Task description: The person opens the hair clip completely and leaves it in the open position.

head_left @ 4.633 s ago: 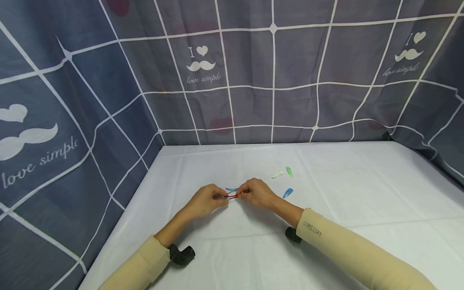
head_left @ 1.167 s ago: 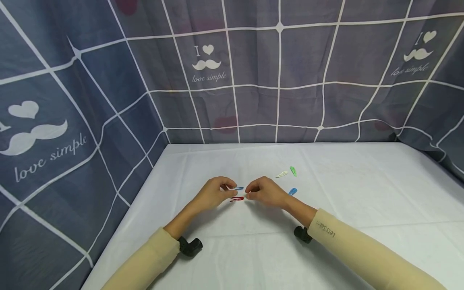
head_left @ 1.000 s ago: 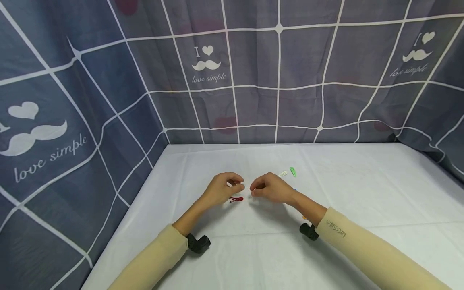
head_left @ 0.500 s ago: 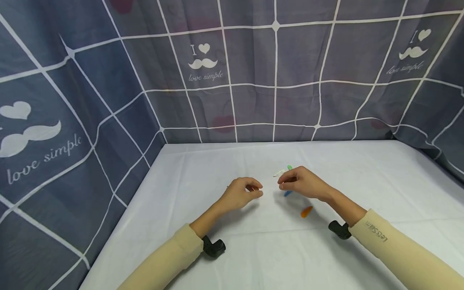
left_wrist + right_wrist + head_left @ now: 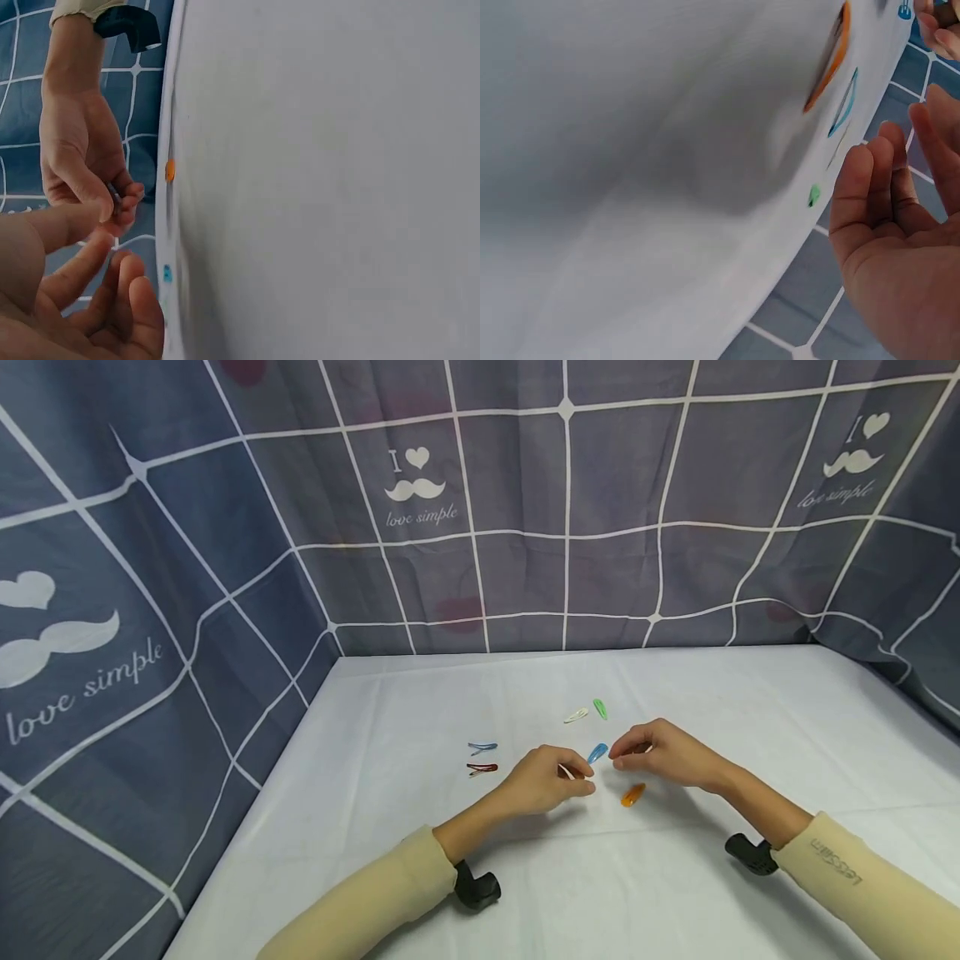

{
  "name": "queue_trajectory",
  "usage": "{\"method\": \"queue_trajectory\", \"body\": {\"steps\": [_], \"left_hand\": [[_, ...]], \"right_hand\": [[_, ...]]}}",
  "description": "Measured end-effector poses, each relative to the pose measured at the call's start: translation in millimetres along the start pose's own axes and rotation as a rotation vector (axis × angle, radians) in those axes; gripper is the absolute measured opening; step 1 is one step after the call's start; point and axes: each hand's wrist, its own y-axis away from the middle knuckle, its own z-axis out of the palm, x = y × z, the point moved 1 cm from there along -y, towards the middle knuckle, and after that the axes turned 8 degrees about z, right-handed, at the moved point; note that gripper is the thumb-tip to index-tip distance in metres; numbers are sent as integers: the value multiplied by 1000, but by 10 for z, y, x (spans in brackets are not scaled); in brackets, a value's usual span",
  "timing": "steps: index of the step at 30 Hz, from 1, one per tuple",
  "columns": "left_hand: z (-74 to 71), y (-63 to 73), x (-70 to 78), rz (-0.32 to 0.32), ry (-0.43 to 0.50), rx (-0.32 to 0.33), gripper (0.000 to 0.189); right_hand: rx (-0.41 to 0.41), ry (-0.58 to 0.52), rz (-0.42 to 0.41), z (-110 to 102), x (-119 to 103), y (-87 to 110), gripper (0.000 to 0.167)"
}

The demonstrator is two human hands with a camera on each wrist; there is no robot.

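My left hand (image 5: 547, 779) hovers at the near left of a blue hair clip (image 5: 597, 753), fingers loosely bent. My right hand (image 5: 667, 755) is on the clip's other side, thumb apart from the fingers. I see nothing held in either hand; whether the left fingertips touch the blue clip, I cannot tell. An orange hair clip (image 5: 633, 795) lies nearer me, below the right hand. To the left lie a red hair clip (image 5: 482, 769) and a pale blue hair clip (image 5: 483, 747), their prongs spread apart. In the right wrist view, the right fingers (image 5: 855, 180) are relaxed.
Farther back on the white-covered table (image 5: 750, 727) lie a white hair clip (image 5: 576, 715) and a green hair clip (image 5: 600, 708). A dark checked curtain (image 5: 510, 577) stands along the table's back and left. Black wrist cameras (image 5: 477, 887) hang below both sleeves.
The hands have let go of the red hair clip. Both hands have moved right to the blue clip beside the orange one, uncovering the red and pale blue clips at left.
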Motion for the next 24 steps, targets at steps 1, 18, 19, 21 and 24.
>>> {"method": "queue_trajectory", "body": {"steps": [1, 18, 19, 21, 24], "left_hand": [[21, -15, -8, -8, -1, 8, 16], [308, -149, 3, -37, 64, 110, 19], [320, -155, 3, -40, 65, 115, 19], [339, -161, 10, -41, 53, 122, 19], [371, -170, 25, -38, 22, 112, 20]], "right_hand": [[-2, 1, -1, -10, 16, 18, 20], [-15, -53, 33, -134, 396, 158, 23], [-17, -59, 34, -138, 412, 165, 24], [-27, -68, 30, -145, 437, 173, 24], [-53, -75, 24, -146, 460, 171, 24]]}}
